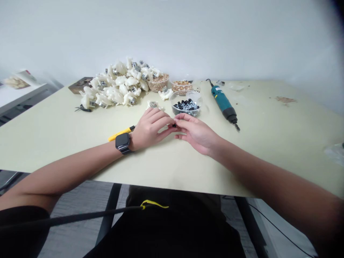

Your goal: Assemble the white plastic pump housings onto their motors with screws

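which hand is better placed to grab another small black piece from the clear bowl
Right. The right hand lies just in front of the clear plastic bowl of small black and silver parts, while the left hand sits farther left, beside the yellow-handled tool.

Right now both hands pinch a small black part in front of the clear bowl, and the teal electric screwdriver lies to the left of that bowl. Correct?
Not quite. The head view shows the teal electric screwdriver lying to the right of the clear bowl, not the left. The rest stands: the left hand and right hand pinch a small black part in front of the bowl.
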Demonstrator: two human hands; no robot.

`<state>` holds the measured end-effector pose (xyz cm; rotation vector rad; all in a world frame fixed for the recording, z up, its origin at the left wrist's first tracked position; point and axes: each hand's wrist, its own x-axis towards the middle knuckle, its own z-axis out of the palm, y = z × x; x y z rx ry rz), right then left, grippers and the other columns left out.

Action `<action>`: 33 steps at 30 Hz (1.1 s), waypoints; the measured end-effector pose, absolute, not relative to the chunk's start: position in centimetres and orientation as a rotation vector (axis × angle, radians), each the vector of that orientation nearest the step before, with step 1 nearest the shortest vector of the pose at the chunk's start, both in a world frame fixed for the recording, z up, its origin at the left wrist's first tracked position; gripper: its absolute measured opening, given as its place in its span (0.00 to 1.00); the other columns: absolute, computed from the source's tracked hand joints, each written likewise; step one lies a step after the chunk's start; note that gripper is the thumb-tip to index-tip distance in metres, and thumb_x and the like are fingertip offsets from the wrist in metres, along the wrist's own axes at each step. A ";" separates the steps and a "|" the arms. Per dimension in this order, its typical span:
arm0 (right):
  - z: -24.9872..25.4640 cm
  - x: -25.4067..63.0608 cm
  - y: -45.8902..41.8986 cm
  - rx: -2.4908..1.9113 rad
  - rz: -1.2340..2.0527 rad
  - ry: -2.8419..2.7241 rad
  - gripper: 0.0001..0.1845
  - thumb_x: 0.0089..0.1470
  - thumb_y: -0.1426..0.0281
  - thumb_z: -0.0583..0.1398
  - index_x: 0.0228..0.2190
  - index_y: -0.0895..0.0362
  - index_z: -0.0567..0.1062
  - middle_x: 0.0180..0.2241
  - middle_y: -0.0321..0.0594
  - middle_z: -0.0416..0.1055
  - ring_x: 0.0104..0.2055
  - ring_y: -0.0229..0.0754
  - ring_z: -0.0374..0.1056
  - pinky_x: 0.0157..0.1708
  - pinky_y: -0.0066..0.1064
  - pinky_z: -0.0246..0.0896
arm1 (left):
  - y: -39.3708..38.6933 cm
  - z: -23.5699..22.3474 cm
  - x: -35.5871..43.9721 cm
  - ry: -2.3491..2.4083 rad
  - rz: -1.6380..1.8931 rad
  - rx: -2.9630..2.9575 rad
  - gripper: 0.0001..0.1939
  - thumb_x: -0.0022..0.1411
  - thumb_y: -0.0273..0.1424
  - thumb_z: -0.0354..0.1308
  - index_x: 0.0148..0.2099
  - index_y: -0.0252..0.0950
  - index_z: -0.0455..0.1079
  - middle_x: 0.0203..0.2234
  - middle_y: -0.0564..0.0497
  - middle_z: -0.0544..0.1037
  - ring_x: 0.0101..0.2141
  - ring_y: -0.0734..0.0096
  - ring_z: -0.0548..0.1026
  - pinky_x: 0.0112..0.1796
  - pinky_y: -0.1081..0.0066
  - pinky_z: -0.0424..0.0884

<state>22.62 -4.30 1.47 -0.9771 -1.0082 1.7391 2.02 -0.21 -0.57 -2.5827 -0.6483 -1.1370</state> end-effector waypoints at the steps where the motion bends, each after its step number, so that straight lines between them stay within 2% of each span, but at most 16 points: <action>1: 1.5 22.7 -4.3 -0.975 1.737 -1.007 0.10 0.58 0.67 0.69 0.36 0.51 0.72 0.34 0.31 0.75 0.41 0.39 0.73 0.43 0.33 0.65 | -0.2 -0.6 2.0 -0.648 -1.129 -2.574 0.06 0.73 0.39 0.64 0.47 0.44 0.77 0.36 0.49 0.84 0.36 0.62 0.78 0.38 0.58 0.69; 8: 1.9 23.0 -4.5 -0.997 1.738 -0.995 0.10 0.61 0.68 0.68 0.36 0.51 0.71 0.34 0.31 0.76 0.42 0.40 0.76 0.46 0.35 0.67 | -0.3 -0.3 1.7 -0.696 -1.131 -2.579 0.05 0.72 0.38 0.63 0.44 0.44 0.77 0.34 0.49 0.84 0.36 0.62 0.79 0.40 0.57 0.73; 11: 1.9 23.1 -4.5 -0.998 1.722 -1.005 0.10 0.62 0.68 0.68 0.37 0.51 0.71 0.36 0.34 0.79 0.44 0.41 0.78 0.47 0.35 0.69 | -0.5 -0.2 1.7 -0.695 -1.260 -2.561 0.06 0.73 0.38 0.63 0.43 0.42 0.75 0.34 0.50 0.84 0.36 0.63 0.80 0.41 0.58 0.75; 16: 1.5 23.3 -4.4 -1.024 1.594 -1.100 0.09 0.63 0.66 0.68 0.38 0.52 0.72 0.44 0.37 0.80 0.42 0.39 0.77 0.40 0.33 0.70 | -0.6 -0.3 1.6 -0.703 -1.493 -2.593 0.03 0.75 0.34 0.62 0.46 0.41 0.74 0.39 0.48 0.85 0.41 0.65 0.82 0.44 0.61 0.77; 20: 1.2 23.4 -4.3 -0.942 1.476 -1.217 0.14 0.57 0.61 0.73 0.38 0.51 0.75 0.41 0.34 0.77 0.40 0.39 0.75 0.36 0.31 0.71 | -0.7 -0.6 1.6 -0.874 -1.618 -2.704 0.07 0.74 0.38 0.63 0.46 0.40 0.74 0.40 0.47 0.86 0.41 0.65 0.83 0.44 0.61 0.79; 24: 1.2 23.2 -4.5 -0.894 1.415 -1.279 0.19 0.54 0.55 0.75 0.38 0.50 0.75 0.39 0.34 0.75 0.39 0.39 0.74 0.33 0.30 0.70 | -0.8 -0.7 1.9 -0.976 -1.822 -2.956 0.12 0.73 0.41 0.65 0.45 0.39 0.71 0.46 0.43 0.86 0.49 0.61 0.85 0.50 0.58 0.81; 28: 1.4 23.0 -4.8 -0.899 1.379 -1.301 0.19 0.53 0.56 0.75 0.37 0.50 0.76 0.38 0.34 0.74 0.38 0.38 0.73 0.31 0.30 0.70 | -0.5 -0.8 2.1 -1.010 -1.940 -3.031 0.14 0.71 0.44 0.68 0.46 0.40 0.71 0.41 0.46 0.84 0.42 0.66 0.84 0.45 0.62 0.82; 33: 1.5 23.1 -4.8 -0.875 1.339 -1.307 0.19 0.51 0.58 0.77 0.35 0.51 0.77 0.36 0.33 0.72 0.35 0.37 0.69 0.29 0.30 0.69 | 0.0 -0.7 2.0 -1.114 -1.955 -3.115 0.16 0.66 0.45 0.72 0.44 0.38 0.78 0.36 0.48 0.84 0.36 0.70 0.81 0.39 0.67 0.81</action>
